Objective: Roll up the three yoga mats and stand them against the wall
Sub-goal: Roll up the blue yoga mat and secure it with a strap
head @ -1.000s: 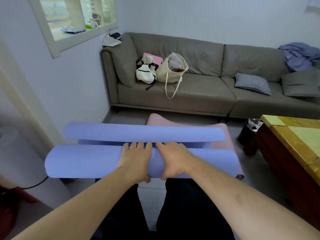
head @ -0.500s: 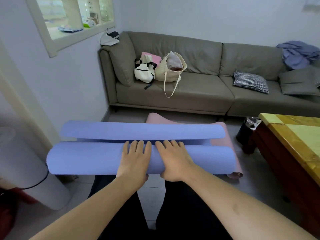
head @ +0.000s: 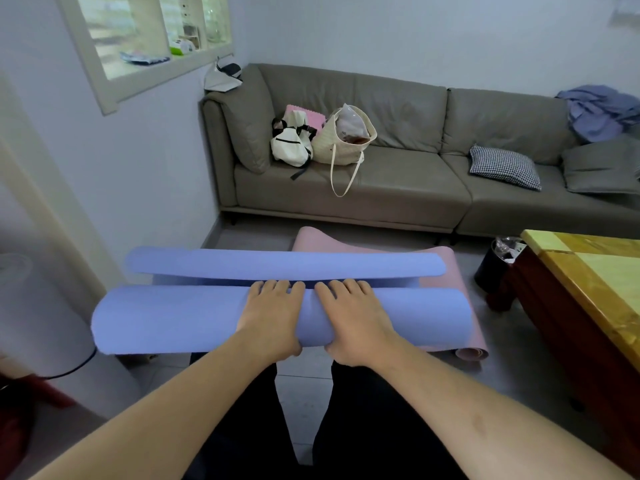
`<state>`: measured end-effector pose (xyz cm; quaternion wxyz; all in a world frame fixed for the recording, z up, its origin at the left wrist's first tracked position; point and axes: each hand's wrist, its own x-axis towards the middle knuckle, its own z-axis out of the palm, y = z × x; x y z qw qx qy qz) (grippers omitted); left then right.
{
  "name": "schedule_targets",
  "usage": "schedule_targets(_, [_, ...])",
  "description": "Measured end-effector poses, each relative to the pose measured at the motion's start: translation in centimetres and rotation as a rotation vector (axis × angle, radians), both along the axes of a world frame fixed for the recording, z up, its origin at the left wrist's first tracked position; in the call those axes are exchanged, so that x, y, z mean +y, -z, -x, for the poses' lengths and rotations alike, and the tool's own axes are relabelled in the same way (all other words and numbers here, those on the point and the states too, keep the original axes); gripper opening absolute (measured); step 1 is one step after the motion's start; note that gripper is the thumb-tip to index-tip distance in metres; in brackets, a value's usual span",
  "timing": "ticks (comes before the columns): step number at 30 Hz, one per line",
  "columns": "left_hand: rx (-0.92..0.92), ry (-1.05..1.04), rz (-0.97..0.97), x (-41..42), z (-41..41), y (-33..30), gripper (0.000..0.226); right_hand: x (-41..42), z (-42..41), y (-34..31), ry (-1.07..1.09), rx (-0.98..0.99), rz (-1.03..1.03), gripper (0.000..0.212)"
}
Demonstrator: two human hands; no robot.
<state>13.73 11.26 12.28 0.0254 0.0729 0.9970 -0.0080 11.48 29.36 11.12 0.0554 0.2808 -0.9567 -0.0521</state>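
The blue yoga mat lies crosswise on the floor in front of the person's knees, most of it wound into a thick roll that runs from 9 o'clock to 3 o'clock across the middle of the view. Its free end curls up as a long flap just beyond the roll, toward 12 o'clock. The left hand and the right hand sit side by side on the roll's middle, nearly touching, fingers draped over the top and thumbs tucked under the near side, so each grip is wrapped round the roll.

Under the blue mat lies a pink yoga mat, which shows at 1 o'clock past the flap; its own rolled end peeks out on the floor at 3 o'clock, just beside the blue roll's right end.

A grey sofa stands against the far wall at 12 o'clock, carrying a white bag, a cream tote, a checked cushion and crumpled blue cloth. A wooden table with a yellow top stands at 3 o'clock, a dark bin just beside its corner. A white cylinder stands at 9 o'clock.
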Motion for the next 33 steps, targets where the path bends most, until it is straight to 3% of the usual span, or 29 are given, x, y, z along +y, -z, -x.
schedule_targets(5, [0.07,0.0,0.14,1.0,-1.7,0.8,0.118,-0.2,1.0,-1.9,-0.001,-0.184,0.021,0.065])
schedule_targets(11, [0.106,-0.004,0.115,0.6,-1.1,0.8,0.09,-0.5,1.2,-2.7,0.015,-0.261,0.03,0.069])
schedule_targets(13, [0.074,-0.001,0.108,0.4,-0.7,0.5,0.086,-0.3,0.6,-2.3,0.0,-0.225,0.065,0.078])
schedule_targets(16, [0.012,0.019,0.072,-0.1,0.0,-0.4,0.08,0.2,-1.0,-1.3,-0.03,-0.103,0.028,0.115])
schedule_targets(18, [-0.051,0.042,0.057,-0.3,0.3,-1.1,0.075,0.4,-1.9,-1.1,-0.014,-0.058,-0.03,0.123])
schedule_targets(23, [-0.068,0.038,0.05,0.2,-0.1,-1.2,0.076,0.1,-1.1,-1.7,0.015,-0.148,0.01,0.085])
schedule_targets(28, [0.069,0.02,0.113,0.4,-1.1,0.3,0.088,-0.2,-0.1,-2.7,0.042,-0.249,0.028,0.08])
schedule_targets(30, [0.057,0.018,0.107,0.2,-0.9,0.3,0.089,-0.2,-0.5,-2.2,0.032,-0.19,0.029,0.084])
schedule_targets(33, [0.013,0.019,0.079,-0.1,-0.4,-0.3,0.09,-0.2,-1.7,-0.8,0.017,-0.068,-0.046,0.114])
